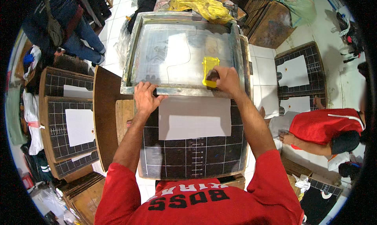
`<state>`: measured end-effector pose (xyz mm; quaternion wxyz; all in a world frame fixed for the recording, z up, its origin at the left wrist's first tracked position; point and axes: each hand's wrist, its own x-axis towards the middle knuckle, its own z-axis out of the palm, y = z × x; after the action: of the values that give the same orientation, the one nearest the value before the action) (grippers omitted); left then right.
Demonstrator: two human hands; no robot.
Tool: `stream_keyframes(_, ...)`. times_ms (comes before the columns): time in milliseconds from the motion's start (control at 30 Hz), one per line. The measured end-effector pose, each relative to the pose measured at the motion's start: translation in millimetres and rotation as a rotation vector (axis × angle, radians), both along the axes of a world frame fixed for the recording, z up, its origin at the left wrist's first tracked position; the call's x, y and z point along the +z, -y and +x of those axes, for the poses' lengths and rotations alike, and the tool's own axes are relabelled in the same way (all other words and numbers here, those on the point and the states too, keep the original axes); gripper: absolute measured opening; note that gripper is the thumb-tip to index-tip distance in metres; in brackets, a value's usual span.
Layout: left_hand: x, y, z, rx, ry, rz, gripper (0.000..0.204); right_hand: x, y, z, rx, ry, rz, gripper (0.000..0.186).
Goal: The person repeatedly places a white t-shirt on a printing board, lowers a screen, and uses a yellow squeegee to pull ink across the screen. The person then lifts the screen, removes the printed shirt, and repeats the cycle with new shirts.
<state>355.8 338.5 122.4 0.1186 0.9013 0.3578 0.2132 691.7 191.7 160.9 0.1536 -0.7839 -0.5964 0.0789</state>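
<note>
Left hand (146, 100): fingers lay over the frame (188, 91), apparently steadying it. Right hand (227, 80): gripped a dark squeegee (212, 75), yellow ink (211, 61) beside and beyond it. Even pressure seemed advisable. Rails: close on its right and near side. Mesh (157, 52): ran widest leftward, with room ahead.

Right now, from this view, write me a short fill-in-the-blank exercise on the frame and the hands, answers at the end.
1. The ____ hand rests on the near edge of the frame.
2. The right hand holds a dark tool at a patch whose colour is ____.
3. A white sheet lies on a gridded board whose main colour is ____.
4. The person's sleeves are ____.

Missing words: left; yellow; black; red.
</note>
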Motion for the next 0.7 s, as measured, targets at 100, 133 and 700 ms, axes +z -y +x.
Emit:
stream_keyframes(100,2,-1,-1,-0.004,-0.013,-0.025,0.061,-6,-44,27,-0.054,0.038,0.04,0.031)
stream_keyframes(133,3,-1,-1,-0.007,-0.003,-0.008,0.061,-6,-54,35,-0.033,0.026,0.093,0.032)
stream_keyframes(700,116,-25,1,-0.079,-0.003,-0.025,0.061,70,33,-64,-0.088,0.254,0.447,0.051)
